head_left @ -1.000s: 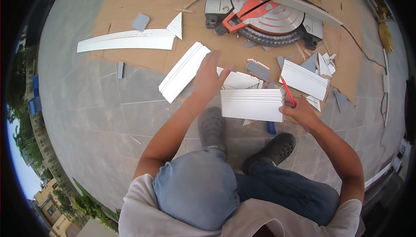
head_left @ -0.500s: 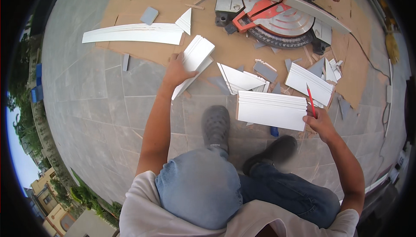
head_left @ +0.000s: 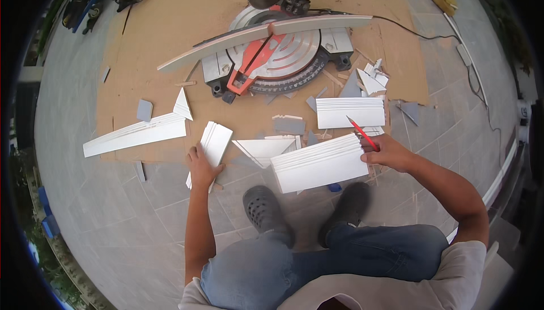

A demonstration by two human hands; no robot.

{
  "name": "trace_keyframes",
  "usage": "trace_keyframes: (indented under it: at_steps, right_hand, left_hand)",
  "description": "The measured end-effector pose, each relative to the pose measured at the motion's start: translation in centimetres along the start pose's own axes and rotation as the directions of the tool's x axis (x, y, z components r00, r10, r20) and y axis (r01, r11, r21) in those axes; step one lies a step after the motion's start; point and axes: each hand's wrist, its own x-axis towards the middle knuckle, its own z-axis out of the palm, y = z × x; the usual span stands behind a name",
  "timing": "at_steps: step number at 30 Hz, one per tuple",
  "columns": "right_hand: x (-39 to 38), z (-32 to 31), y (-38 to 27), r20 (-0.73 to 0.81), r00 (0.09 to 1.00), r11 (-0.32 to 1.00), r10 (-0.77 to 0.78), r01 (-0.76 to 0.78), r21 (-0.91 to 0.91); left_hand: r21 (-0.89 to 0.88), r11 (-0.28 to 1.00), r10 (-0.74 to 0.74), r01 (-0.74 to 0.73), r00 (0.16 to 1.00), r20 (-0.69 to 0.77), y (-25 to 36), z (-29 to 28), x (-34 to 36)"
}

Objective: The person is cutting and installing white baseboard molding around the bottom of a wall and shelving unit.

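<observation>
My left hand [head_left: 203, 168] is closed around the near end of a short white moulding piece [head_left: 217, 142], thumb on its right side and fingers on its left. Another white edge shows under that piece, partly hidden by the hand. My right hand [head_left: 388, 152] grips the right end of a wider white moulding board [head_left: 322, 164] with grooves along its far edge. A red pencil [head_left: 364, 126] is also held in that hand, its dark tip pointing up and left. The board slants, its right end farther from me, and partly covers a triangular white offcut [head_left: 258, 149].
Ahead, a red and grey mitre saw [head_left: 266, 63] stands on brown cardboard [head_left: 139, 44], a long strip [head_left: 209, 46] across it. A white moulding length [head_left: 136, 135] lies left; a grooved piece [head_left: 340, 116] and several offcuts lie right. A black cable [head_left: 416, 33] runs right.
The view has shifted, so the saw and offcuts sit farther left and lower. The board in my right hand has tilted, its right end rising. Both hands keep their holds.
</observation>
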Motion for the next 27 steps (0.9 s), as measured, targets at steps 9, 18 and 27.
trace_keyframes:
  at_steps: [9,18,27]
  right_hand:
    - [-10.5,-8.7,2.5,-0.221,0.975,0.974,-0.027,0.075,0.213]
    - [-36.4,-15.7,-7.0,-0.539,0.841,0.920,-0.051,0.249,0.302]
    - [-62.8,-7.9,-11.1,-0.600,0.745,0.295,0.291,0.527,0.797]
  left_hand:
    - [0.069,0.995,-0.094,0.073,0.925,0.369,1.1,-7.1,-1.9]
    - [0.295,0.872,0.143,-0.390,0.780,0.609,14.1,-28.8,1.6]
    - [-0.426,0.800,0.585,-0.422,0.394,0.709,55.3,-48.0,2.4]
